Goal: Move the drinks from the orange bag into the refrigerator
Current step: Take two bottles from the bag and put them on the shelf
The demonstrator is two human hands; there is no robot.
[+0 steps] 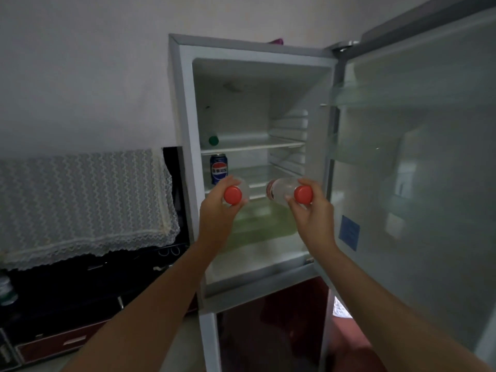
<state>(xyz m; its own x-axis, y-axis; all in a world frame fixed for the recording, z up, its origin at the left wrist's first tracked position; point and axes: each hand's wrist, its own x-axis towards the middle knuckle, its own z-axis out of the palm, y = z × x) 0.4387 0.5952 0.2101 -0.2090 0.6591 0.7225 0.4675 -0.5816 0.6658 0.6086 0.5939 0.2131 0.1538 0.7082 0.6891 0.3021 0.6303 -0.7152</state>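
Observation:
The refrigerator (185, 108) stands with its upper door (418, 135) swung wide to the right. My left hand (218, 210) grips a clear bottle (243, 187) with a red cap, pointed into the lower shelf space. My right hand (312, 213) holds a second clear red-capped bottle (283, 189), lying sideways toward the same shelf. A blue cola can (218, 167) stands upright on the middle shelf at the left. On the shelf above lies a bottle with a green cap (213, 140). The orange bag is out of view.
A lace-covered cabinet (80, 205) sits left of the fridge, with dark drawers below it. A greenish crisper cover (257, 226) lies beneath the shelves. Door racks (362, 98) project from the open door on the right. The red lower fridge door (268, 331) is closed.

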